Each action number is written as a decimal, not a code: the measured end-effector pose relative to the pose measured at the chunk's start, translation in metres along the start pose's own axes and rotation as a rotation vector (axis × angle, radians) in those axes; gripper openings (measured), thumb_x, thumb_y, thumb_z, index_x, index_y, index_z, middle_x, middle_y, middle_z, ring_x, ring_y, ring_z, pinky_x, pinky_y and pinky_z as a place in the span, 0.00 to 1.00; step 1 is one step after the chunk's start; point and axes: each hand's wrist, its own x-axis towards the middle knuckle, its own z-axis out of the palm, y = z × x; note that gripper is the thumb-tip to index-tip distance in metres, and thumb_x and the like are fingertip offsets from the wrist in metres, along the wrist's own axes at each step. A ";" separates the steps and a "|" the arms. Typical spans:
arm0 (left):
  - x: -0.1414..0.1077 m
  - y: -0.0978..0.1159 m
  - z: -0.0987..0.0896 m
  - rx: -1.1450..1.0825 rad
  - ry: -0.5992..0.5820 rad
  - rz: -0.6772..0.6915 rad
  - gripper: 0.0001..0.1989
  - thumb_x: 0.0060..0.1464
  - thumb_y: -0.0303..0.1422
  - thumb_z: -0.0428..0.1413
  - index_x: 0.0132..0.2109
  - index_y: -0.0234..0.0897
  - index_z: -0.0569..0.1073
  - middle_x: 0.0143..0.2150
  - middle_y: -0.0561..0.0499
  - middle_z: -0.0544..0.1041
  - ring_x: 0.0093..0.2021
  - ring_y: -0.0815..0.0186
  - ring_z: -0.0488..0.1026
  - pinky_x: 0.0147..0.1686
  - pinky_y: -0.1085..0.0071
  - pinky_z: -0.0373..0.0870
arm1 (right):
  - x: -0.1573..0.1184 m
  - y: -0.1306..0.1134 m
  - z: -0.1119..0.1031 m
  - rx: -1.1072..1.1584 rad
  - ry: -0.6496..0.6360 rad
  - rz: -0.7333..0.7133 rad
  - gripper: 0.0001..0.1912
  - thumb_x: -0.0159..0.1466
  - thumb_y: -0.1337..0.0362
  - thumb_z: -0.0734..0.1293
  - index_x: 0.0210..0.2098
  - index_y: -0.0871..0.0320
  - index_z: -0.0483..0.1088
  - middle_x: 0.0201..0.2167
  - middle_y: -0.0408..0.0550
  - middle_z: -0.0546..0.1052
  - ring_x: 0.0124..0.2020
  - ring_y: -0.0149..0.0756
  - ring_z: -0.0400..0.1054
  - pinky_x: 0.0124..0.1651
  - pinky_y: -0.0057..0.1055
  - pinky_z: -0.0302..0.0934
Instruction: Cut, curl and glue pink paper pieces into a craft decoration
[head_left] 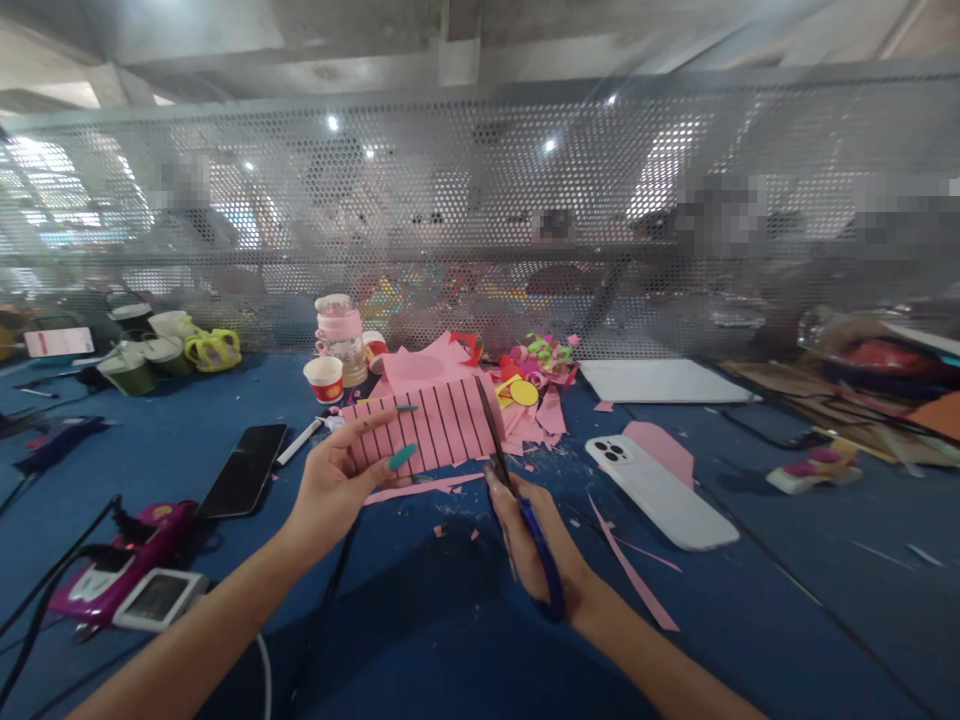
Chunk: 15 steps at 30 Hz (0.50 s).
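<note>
My left hand [337,485] pinches the left end of a pink sheet of paper [442,425] ruled with dark parallel lines, thumb in front and fingers partly behind. The sheet is held up a little above the blue table. In my right hand [540,530] is a pair of scissors [546,565] with dark blue handles. Their dark blades point up along the right edge of the sheet; whether they bite into the paper I cannot tell. A long pink strip [427,488] lies just below the sheet.
A perforated metal screen [480,220] spans the back. Paper scraps [532,425], a pink-topped bottle [341,340] and a paper cup [324,380] stand before it. Left are a black phone [244,470] and a purple power strip [124,565]; right, a white phone [660,492] and pink strips [637,575].
</note>
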 end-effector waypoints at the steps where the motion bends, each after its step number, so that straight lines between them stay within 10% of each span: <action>1: 0.000 0.000 0.000 -0.003 0.000 -0.002 0.21 0.40 0.27 0.59 0.45 0.38 0.70 0.49 0.49 0.72 0.36 0.66 0.75 0.31 0.75 0.77 | 0.000 -0.001 0.000 0.000 0.001 0.004 0.15 0.62 0.57 0.51 0.22 0.57 0.53 0.15 0.36 0.52 0.15 0.25 0.48 0.18 0.23 0.45; 15: 0.000 -0.001 0.000 0.028 0.021 -0.001 0.22 0.38 0.29 0.60 0.45 0.36 0.70 0.48 0.47 0.72 0.31 0.67 0.75 0.31 0.73 0.77 | 0.002 0.004 -0.001 -0.097 0.017 -0.016 0.17 0.61 0.56 0.50 0.20 0.57 0.52 0.16 0.38 0.53 0.17 0.26 0.48 0.20 0.25 0.46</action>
